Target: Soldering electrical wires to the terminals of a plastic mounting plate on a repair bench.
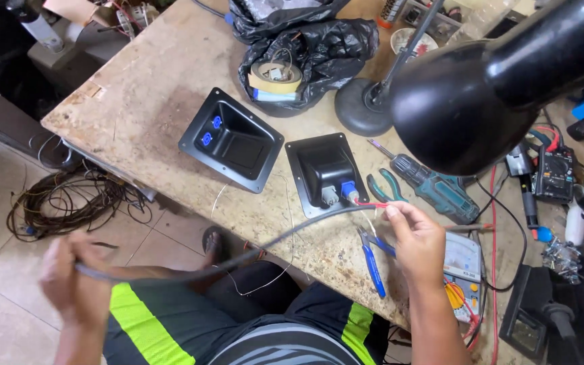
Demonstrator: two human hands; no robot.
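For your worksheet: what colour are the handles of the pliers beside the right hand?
Blue pliers, head view, beside the right hand.

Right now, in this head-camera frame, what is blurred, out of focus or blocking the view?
Head view: the left hand is smeared by motion blur where it grips the grey cable; the right hand is sharp. The glossy black lamp shade, close to the lens, looms soft-edged and hides the bench's upper right. Lighting is even daylight, without harsh glare.
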